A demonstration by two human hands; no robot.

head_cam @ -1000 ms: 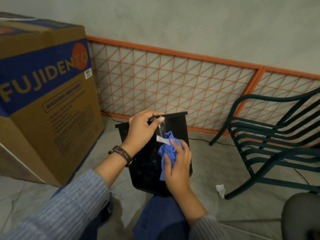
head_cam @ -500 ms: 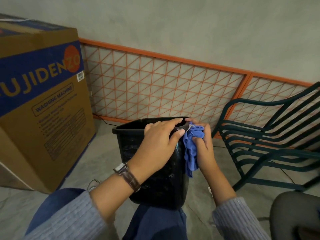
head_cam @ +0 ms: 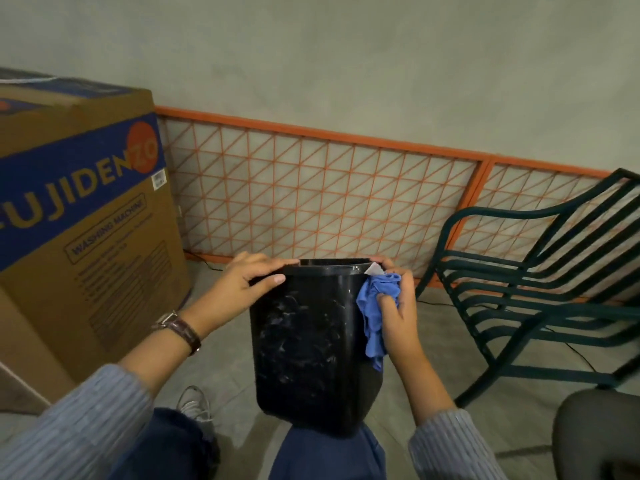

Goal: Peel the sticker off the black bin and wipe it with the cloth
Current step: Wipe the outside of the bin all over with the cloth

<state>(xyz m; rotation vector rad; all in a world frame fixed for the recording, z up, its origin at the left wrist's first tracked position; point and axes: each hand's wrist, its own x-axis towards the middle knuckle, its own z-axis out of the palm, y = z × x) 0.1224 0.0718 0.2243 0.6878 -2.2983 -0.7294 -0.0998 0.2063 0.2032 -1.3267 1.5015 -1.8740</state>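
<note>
Now the black bin (head_cam: 311,344) stands upright on the person's knee, its broad scuffed side facing the camera; half a second ago it was turned a little, and a second ago it was tipped with the left thumb pressing a pale sticker. The left hand (head_cam: 242,289) has slid to the rim corner at 10 o'clock, fingers curled over the edge and holding it. The right hand (head_cam: 398,306) grips the opposite corner at 2 o'clock with the blue cloth (head_cam: 375,306) bunched in its fingers, and a white scrap, probably the sticker (head_cam: 374,270), peeks out just above the cloth. By my judgement the peel is finished or nearly so, and wiping the smeared face comes next.
</note>
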